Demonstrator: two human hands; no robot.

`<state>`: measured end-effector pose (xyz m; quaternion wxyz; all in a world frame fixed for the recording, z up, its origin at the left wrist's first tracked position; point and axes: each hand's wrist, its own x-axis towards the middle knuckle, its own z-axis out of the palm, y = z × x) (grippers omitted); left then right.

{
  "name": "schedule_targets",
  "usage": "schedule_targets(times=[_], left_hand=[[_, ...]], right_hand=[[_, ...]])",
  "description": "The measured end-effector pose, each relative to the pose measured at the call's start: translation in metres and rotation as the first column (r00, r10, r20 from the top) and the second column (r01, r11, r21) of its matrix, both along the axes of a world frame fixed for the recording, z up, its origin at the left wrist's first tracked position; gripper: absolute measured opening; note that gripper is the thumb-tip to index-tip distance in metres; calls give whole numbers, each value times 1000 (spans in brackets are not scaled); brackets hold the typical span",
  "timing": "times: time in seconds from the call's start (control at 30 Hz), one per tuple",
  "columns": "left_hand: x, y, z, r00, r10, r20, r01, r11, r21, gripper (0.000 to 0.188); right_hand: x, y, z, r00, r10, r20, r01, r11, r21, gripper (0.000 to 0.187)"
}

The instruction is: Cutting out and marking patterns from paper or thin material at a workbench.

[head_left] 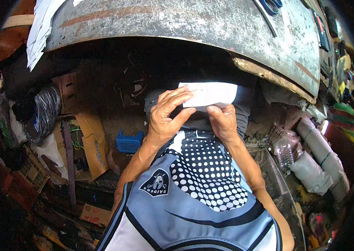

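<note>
1. The left hand [165,118] grasped the left end of a white paper strip [212,93], its fingers spread over the upper face and its thumb at the near edge.
2. The right hand [224,121] appeared to pinch the same strip from below its right half; the thumb tip met the near edge, while the fingers were mostly out of sight underneath.
3. The strip lay just ahead of both hands, its long axis running left to right across the person's front. The left hand covered more of it; the right end reached past the right thumb and bowed slightly.
4. Dark grey cloth showed below and around the strip, over the lap; where it ended could not be made out.
5. Farther ahead stood the worn worktable [156,20], its near edge well apart from the strip. Loose white sheets [42,29] hung over its left end, and a blue loop-handled tool [272,6], probably scissors, was cut off by the upper border.
6. The space under the worktable was too dark to read. A blue plastic basket [129,142] sat left of the left forearm.
7. Glare washed out the strip's right part, its faint marks were illegible, and its underside was hidden, so whether it was folded could not be told.
</note>
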<state>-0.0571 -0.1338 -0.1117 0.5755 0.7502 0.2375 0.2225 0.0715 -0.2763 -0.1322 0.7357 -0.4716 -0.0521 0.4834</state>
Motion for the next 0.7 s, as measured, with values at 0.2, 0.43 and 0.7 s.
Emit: schedule_targets(times=[0.2, 0.43, 0.7], left_hand=[[3, 1, 0, 1000, 10, 0, -10, 1000, -4, 30], [2, 4, -6, 999, 45, 4, -45, 999, 24, 14], [1, 7, -1, 999, -23, -46, 22, 1000, -19, 12]], right_hand=[[0, 2, -1, 1000, 4, 8, -4, 1000, -3, 26], [11, -12, -6, 962, -51, 266, 101, 979, -177, 39], [36, 5, 59, -28, 302, 953, 70, 951, -300, 43]])
